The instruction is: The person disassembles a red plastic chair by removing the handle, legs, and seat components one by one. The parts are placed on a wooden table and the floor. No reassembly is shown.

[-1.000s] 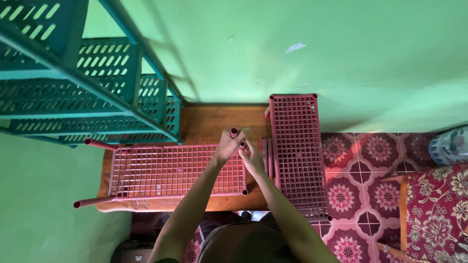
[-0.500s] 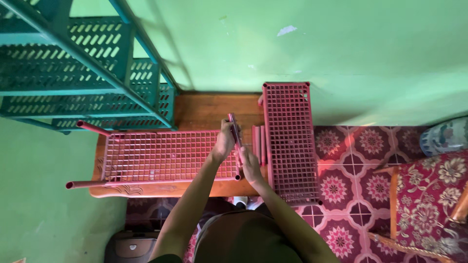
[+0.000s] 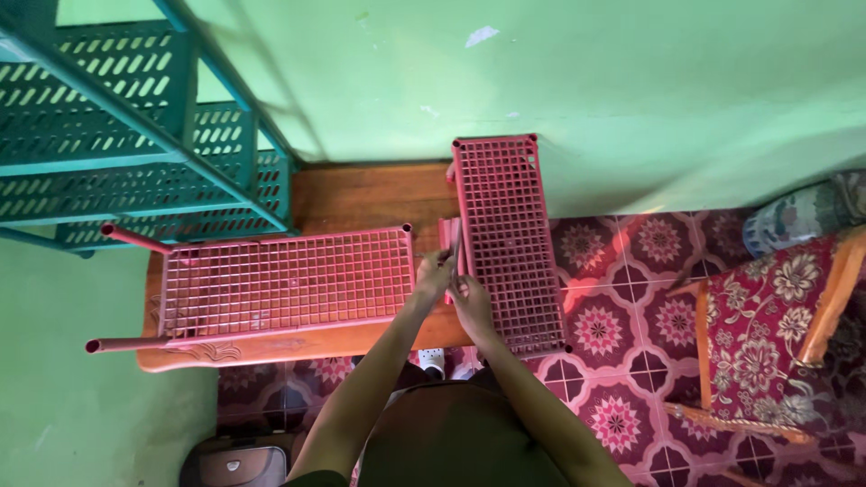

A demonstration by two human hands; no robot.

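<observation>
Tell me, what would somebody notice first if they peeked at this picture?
Probably the two red grid shelves: one shelf lies flat on the wooden bench, the other shelf pokes out over the flowery tiled floor. Between them, the left hand and right hand meet at some red tubes. A tall green rack fills the top left corner.

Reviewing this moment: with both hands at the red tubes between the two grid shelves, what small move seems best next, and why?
Probably lift one red plastic tube clear of the bundle. Both the left hand and right hand sit on the tubes, and the flat red plastic grid shelf shows an empty corner socket nearby.
</observation>
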